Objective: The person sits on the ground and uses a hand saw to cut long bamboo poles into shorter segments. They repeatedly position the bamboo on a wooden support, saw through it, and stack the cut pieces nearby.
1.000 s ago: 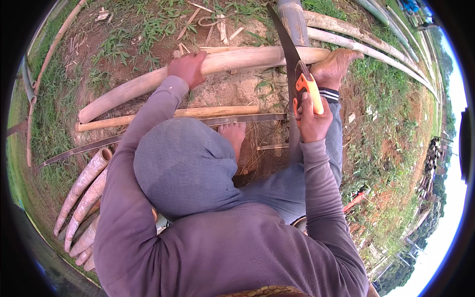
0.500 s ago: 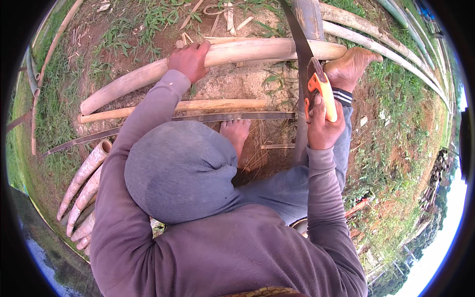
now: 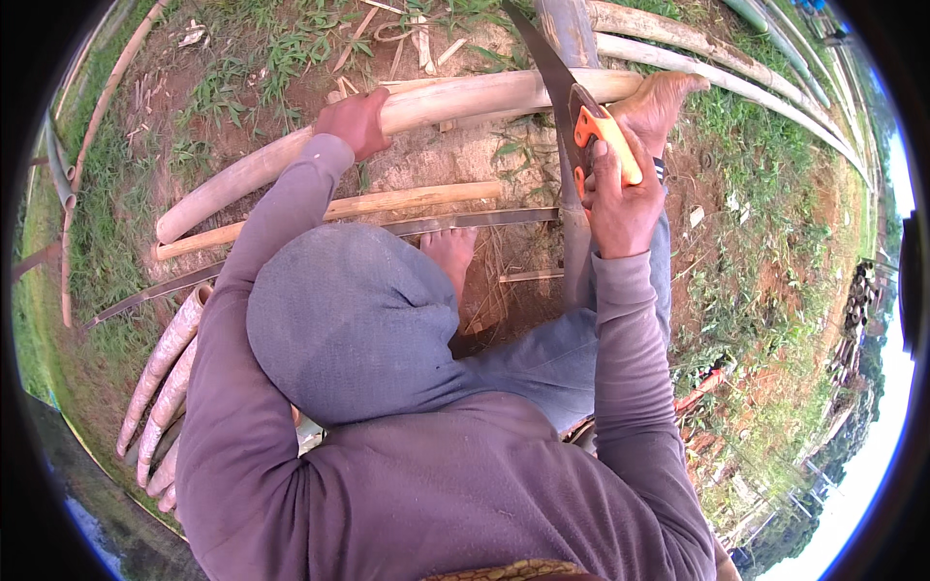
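My left hand is wrapped over a thick pale bamboo pole, pressing on it left of its middle. Closed round the orange handle of a hand saw, my right hand is just on the near side of the pole. The dark saw blade crosses the pole towards its right end and points away from me. Whether its teeth are in a cut is hidden. My bare foot rests against the pole's right end.
A split bamboo strip and a long dark strip lie nearer me. A grey post runs under the pole. Cut bamboo tubes are stacked at left, long poles at the far right. Wood scraps litter the ground.
The saw and my right hand have moved forward, away from me. My left hand keeps its hold on the pole. The whole view has shifted slightly.
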`<state>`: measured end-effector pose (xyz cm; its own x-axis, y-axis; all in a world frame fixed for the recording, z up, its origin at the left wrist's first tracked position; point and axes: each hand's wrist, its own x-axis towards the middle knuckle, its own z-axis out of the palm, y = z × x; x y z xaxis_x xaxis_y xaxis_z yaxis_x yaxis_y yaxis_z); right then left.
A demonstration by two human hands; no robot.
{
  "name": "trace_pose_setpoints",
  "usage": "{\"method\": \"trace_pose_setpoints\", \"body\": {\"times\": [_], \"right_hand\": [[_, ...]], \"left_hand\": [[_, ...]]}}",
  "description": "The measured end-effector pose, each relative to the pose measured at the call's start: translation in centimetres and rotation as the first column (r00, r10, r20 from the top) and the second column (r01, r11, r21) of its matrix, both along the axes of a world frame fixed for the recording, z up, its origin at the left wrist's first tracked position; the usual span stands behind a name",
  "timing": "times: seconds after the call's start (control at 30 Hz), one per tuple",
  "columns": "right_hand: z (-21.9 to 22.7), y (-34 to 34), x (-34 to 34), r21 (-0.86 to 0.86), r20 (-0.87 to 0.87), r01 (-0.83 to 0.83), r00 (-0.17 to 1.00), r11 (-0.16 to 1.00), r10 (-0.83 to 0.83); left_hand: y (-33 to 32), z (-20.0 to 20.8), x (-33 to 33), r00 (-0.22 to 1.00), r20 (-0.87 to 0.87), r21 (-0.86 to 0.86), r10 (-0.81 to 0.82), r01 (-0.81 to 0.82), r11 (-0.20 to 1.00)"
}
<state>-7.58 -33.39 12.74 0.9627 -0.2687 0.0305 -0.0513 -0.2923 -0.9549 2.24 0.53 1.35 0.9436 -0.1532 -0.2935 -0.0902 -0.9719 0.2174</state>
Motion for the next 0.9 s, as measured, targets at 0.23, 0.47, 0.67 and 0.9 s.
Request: {"method": "trace_pose_setpoints", "body": {"times": [0.23, 0.47, 0.67, 0.9], "right_hand": [[-4.8, -2.3, -2.7, -0.134, 0.115, 0.013, 0.993, 0.991, 0.002], [-7.8, -0.8, -4.7, 0.227, 0.146, 0.014, 0.988, 0.974, -0.048], [-6.6, -0.4, -1.8, 0.131, 0.158, 0.072, 0.983, 0.989, -0.093], [-2.6, 0.4, -1.3, -0.043, 0.087, 0.088, 0.993, 0.995, -0.084]], "left_hand": [[-0.1, -0.6, -0.5, 0.999, 0.049, -0.014, -0.011, 0.011, 1.0], [0.7, 0.2, 0.1, 0.993, -0.112, -0.077, -0.044, 0.035, 0.996], [3.2, -1.7, 4.3, 0.94, -0.282, -0.338, -0.192, 0.09, 0.937], [-1.1, -1.0, -0.2, 0.999, 0.046, -0.091, -0.015, 0.019, 0.996]]}}
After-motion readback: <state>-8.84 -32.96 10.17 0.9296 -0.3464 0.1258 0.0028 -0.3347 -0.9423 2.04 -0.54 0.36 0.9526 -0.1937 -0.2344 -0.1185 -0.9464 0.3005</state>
